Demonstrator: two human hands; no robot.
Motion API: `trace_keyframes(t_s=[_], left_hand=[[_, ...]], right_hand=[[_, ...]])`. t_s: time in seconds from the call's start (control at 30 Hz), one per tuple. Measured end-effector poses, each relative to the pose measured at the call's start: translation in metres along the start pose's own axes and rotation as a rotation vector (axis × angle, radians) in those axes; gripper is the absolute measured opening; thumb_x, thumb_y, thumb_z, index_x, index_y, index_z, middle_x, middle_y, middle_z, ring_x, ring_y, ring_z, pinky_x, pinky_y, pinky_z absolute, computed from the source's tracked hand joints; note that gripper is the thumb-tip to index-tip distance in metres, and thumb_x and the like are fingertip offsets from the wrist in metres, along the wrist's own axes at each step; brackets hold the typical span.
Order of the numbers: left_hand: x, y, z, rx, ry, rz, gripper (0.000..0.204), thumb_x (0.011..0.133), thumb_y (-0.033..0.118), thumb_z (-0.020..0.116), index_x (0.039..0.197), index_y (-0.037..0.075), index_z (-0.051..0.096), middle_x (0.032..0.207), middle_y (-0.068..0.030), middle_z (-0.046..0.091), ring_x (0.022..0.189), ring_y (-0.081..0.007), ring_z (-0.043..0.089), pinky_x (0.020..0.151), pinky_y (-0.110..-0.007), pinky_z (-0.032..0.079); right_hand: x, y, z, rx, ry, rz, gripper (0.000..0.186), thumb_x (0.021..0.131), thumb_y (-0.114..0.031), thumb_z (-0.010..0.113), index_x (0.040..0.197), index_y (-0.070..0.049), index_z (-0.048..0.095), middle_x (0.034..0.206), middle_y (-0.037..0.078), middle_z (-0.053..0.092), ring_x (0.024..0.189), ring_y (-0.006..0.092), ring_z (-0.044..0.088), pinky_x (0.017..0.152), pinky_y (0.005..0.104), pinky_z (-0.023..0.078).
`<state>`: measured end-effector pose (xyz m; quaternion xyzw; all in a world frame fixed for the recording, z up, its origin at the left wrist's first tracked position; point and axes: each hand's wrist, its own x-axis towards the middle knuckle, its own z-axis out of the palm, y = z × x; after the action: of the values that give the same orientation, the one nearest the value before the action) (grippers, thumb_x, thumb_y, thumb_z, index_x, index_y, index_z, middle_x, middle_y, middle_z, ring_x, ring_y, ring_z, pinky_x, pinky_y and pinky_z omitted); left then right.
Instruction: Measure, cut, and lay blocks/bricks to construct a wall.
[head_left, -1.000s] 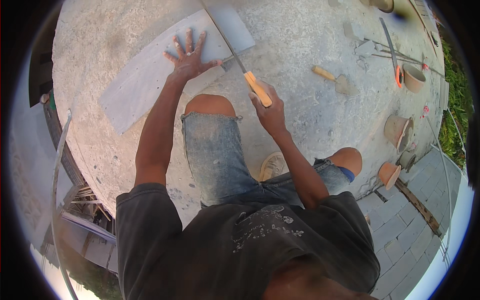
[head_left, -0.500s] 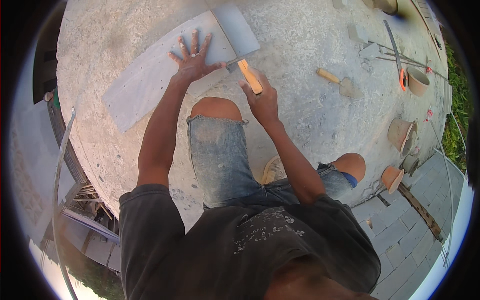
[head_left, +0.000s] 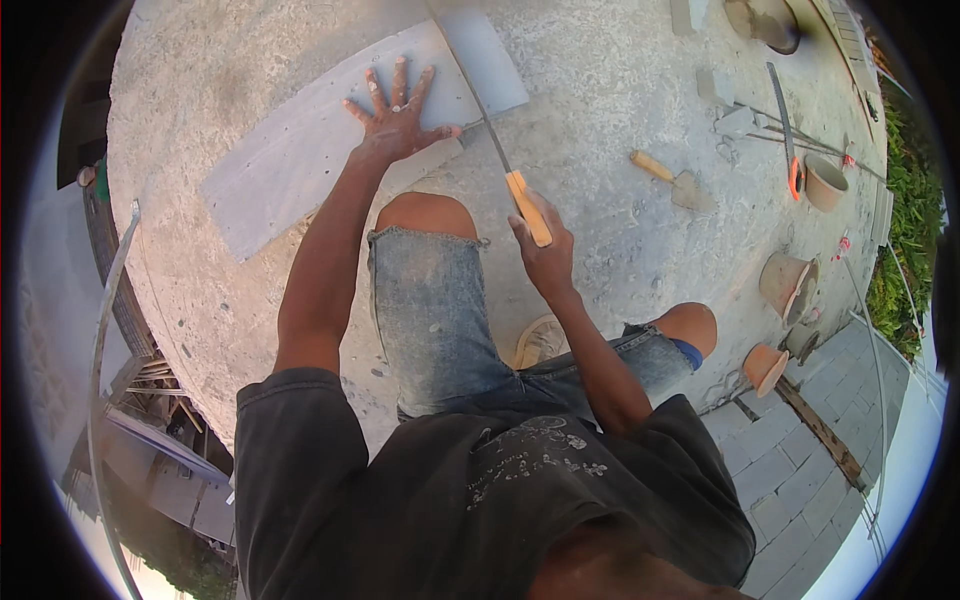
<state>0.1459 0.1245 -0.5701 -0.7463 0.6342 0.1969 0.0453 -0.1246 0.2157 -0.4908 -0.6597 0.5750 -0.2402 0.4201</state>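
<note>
A long pale grey block, like lightweight concrete, lies slantwise on the rough floor ahead of me. My left hand rests on its top, palm down with fingers spread and dusted white. My right hand is wrapped around the light wooden handle of a handsaw. The saw's narrow blade runs away from me across the block, to the right of my left hand. Its far tip is out of view at the upper edge. How deep the blade sits in the block I cannot tell.
A trowel with a wooden handle lies to the right. Beyond it are a second saw with an orange handle, thin rods, small block pieces and several pots or buckets. My bent knee is just below the block.
My right hand has drawn the saw back toward me and slightly right, so more blade shows between handle and block. My left hand stays flat on the block.
</note>
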Motion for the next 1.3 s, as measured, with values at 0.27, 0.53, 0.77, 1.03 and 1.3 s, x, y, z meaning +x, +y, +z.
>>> trace_keyframes(t_s=[0.27, 0.53, 0.77, 1.03, 1.3], left_hand=[[-0.005, -0.009, 0.004, -0.015, -0.016, -0.012, 0.115, 0.065, 0.087, 0.055, 0.155, 0.033, 0.008, 0.162, -0.0094, -0.011, 0.141, -0.0495, -0.021, 0.097, -0.083, -0.006], [0.004, 0.003, -0.003, 0.007, -0.066, -0.017, 0.116, 0.065, 0.089, 0.052, 0.155, 0.033, 0.006, 0.161, -0.0098, -0.014, 0.14, -0.0495, -0.023, 0.098, -0.082, -0.005], [-0.005, -0.007, -0.01, -0.007, -0.104, -0.051, 0.116, 0.066, 0.089, 0.052, 0.155, 0.032, 0.004, 0.161, -0.0085, -0.015, 0.14, -0.0489, -0.024, 0.097, -0.082, -0.006], [0.005, 0.009, -0.006, -0.001, -0.115, -0.039, 0.116, 0.066, 0.088, 0.052, 0.155, 0.032, 0.004, 0.161, -0.0089, -0.015, 0.14, -0.0493, -0.024, 0.097, -0.082, -0.006], [-0.007, -0.008, -0.009, 0.05, -0.123, -0.037, 0.114, 0.066, 0.088, 0.052, 0.154, 0.037, 0.002, 0.161, -0.0066, -0.014, 0.142, -0.0472, -0.02, 0.1, -0.081, -0.003]], right_hand=[[-0.086, 0.022, -0.023, -0.103, 0.036, -0.058, 0.048, 0.086, -0.015, 0.071, 0.129, -0.001, 0.055, 0.117, 0.019, 0.065, 0.098, 0.0308, 0.068, 0.086, 0.0342, 0.053], [0.021, -0.006, -0.002, 0.009, 0.013, 0.045, 0.047, 0.085, -0.016, 0.073, 0.126, -0.003, 0.056, 0.107, 0.019, 0.067, 0.082, 0.031, 0.068, 0.071, 0.0347, 0.053], [-0.103, 0.031, -0.039, -0.024, 0.033, 0.0, 0.042, 0.087, -0.015, 0.07, 0.126, -0.003, 0.058, 0.118, 0.022, 0.065, 0.103, 0.0303, 0.067, 0.083, 0.0366, 0.053], [0.06, -0.019, 0.009, 0.046, 0.009, 0.054, 0.046, 0.087, -0.024, 0.071, 0.128, -0.008, 0.057, 0.111, 0.023, 0.065, 0.094, 0.0298, 0.069, 0.076, 0.0351, 0.054], [-0.118, 0.025, -0.055, -0.054, 0.005, 0.007, 0.045, 0.086, -0.014, 0.07, 0.127, -0.004, 0.056, 0.116, 0.021, 0.065, 0.102, 0.0306, 0.068, 0.083, 0.0357, 0.054]])
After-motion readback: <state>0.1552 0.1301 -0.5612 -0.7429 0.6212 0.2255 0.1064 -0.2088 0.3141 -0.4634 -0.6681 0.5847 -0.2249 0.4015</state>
